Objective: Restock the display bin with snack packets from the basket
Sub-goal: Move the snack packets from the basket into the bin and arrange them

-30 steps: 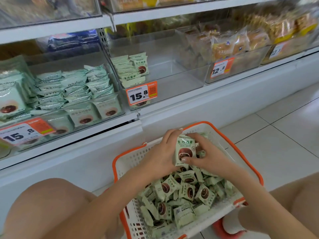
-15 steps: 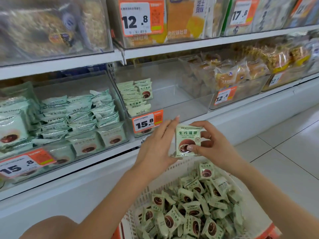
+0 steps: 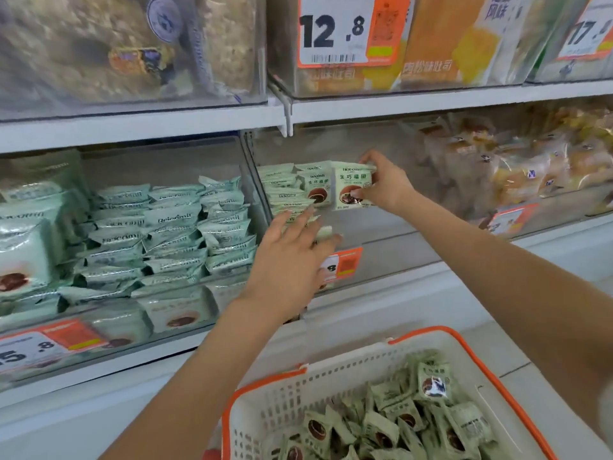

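Fingers point(image 3: 371, 161) of my right hand point(image 3: 386, 187) pinch one snack packet point(image 3: 351, 187) by its right edge, thumb low and fingertips at the top corner, holding it upright just beside the small stack point(image 3: 298, 190) at the left of the display bin point(image 3: 398, 227); my left hand point(image 3: 288, 257) reaches in below with fingers spread and straight, gripping nothing, fingertips near or on the lowest stacked packets, though I cannot tell whether they touch. Working down in size: the shelf unit point(image 3: 431, 101) runs across the whole view, the clear bin on it is mostly bare to the right of the stack, and the neighbouring bin point(image 3: 166, 234) on the left is well filled with similar green packs. Below, the white basket point(image 3: 298, 393) with an orange rim holds many more loose packets. A price tag point(image 3: 345, 262) on the bin front is partly hidden by my left hand. I judge the risks from here to be these: the upright row is short and unsupported on its right, so a careless release could tip the new packet flat, and a nudge from my left hand could topple the stack or knock the tag.
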Action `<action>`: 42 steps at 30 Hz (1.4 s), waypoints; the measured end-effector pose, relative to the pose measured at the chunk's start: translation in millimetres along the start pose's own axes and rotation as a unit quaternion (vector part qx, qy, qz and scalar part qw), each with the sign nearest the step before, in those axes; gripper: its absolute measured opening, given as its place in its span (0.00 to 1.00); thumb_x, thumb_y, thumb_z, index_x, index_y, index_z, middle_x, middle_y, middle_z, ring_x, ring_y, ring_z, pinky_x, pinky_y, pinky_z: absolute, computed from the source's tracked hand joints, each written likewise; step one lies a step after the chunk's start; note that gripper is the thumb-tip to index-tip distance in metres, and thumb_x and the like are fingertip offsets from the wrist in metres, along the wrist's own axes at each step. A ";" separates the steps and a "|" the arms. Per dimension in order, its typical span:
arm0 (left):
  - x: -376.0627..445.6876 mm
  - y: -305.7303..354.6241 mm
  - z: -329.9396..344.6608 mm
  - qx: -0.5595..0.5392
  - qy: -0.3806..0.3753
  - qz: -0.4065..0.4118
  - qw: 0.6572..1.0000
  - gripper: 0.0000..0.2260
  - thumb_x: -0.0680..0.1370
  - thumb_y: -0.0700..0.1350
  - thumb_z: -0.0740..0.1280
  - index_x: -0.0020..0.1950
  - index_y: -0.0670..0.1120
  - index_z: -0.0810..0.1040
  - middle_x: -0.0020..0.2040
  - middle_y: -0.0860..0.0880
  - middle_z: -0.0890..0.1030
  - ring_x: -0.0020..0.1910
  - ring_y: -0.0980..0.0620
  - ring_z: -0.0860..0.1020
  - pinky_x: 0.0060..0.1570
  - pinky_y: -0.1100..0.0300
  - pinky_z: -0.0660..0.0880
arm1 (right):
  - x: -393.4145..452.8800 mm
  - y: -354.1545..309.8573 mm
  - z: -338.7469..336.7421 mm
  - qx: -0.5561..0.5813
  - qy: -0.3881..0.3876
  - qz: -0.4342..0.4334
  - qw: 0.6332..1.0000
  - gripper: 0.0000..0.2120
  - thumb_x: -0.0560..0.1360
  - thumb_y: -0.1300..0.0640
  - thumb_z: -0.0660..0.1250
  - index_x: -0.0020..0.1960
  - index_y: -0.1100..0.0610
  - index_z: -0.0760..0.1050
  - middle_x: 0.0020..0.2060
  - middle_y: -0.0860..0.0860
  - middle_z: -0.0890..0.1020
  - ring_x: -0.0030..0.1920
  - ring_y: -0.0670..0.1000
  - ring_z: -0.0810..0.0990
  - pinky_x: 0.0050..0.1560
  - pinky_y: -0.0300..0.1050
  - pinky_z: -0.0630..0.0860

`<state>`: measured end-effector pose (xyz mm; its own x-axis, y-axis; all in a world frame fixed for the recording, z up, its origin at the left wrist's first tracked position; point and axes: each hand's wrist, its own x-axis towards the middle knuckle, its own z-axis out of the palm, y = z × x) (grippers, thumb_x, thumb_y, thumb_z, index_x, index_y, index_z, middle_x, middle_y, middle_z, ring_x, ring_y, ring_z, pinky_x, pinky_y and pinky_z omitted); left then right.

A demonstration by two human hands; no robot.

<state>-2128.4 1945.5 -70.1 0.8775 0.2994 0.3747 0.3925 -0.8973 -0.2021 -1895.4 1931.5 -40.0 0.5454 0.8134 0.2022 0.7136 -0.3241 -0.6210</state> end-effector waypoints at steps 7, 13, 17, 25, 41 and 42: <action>-1.2 -4.0 8.1 0.012 0.014 0.023 1.000 0.24 0.72 0.53 0.70 0.67 0.51 0.74 0.62 0.45 0.79 0.69 0.45 0.70 0.67 0.45 0.57 | 55.6 8.6 36.2 -0.036 -0.048 -0.069 0.996 0.22 0.67 0.68 0.73 0.58 0.57 0.70 0.50 0.57 0.72 0.46 0.56 0.74 0.50 0.51 0.75; -1.3 -4.3 9.5 0.003 -0.005 0.014 1.000 0.23 0.75 0.51 0.52 0.68 0.52 0.72 0.63 0.48 0.78 0.70 0.47 0.69 0.68 0.45 0.58 | 62.0 11.7 66.2 -0.046 -0.063 -0.102 0.992 0.25 0.66 0.64 0.76 0.60 0.59 0.71 0.48 0.54 0.68 0.46 0.52 0.69 0.43 0.38 0.62; -2.0 -3.6 9.1 0.019 -0.011 0.015 1.000 0.24 0.75 0.51 0.50 0.69 0.52 0.71 0.64 0.48 0.77 0.70 0.48 0.68 0.68 0.46 0.56 | 64.1 14.7 70.3 -0.048 -0.046 -0.100 0.993 0.25 0.65 0.61 0.77 0.59 0.58 0.70 0.48 0.54 0.67 0.45 0.53 0.69 0.45 0.41 0.65; -2.4 -3.1 8.2 0.038 -0.009 0.016 0.999 0.22 0.75 0.51 0.58 0.68 0.52 0.73 0.64 0.48 0.78 0.70 0.47 0.69 0.68 0.46 0.55 | 62.8 17.5 68.9 -0.044 -0.054 -0.084 0.994 0.27 0.66 0.62 0.77 0.60 0.59 0.69 0.49 0.54 0.67 0.47 0.53 0.68 0.46 0.38 0.63; -3.3 -5.6 10.4 0.033 -0.002 0.028 0.999 0.22 0.75 0.50 0.54 0.68 0.49 0.73 0.64 0.48 0.78 0.69 0.48 0.70 0.68 0.47 0.55 | 48.2 5.6 39.0 0.064 0.025 -0.025 0.997 0.29 0.68 0.62 0.76 0.63 0.59 0.64 0.53 0.54 0.65 0.48 0.52 0.71 0.40 0.28 0.69; -3.6 -6.1 10.6 0.031 0.001 0.031 0.999 0.23 0.75 0.51 0.53 0.67 0.49 0.73 0.63 0.48 0.78 0.68 0.48 0.71 0.67 0.47 0.56 | 38.7 1.0 28.3 0.104 0.078 -0.025 0.991 0.26 0.69 0.62 0.74 0.61 0.59 0.65 0.53 0.54 0.67 0.47 0.52 0.72 0.38 0.27 0.69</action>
<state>-2131.0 1953.3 -79.8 0.8999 0.2441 0.3613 0.3544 -0.8922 -0.2799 -1886.0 1976.4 -54.2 0.5850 0.7356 0.3416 0.6446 -0.1661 -0.7462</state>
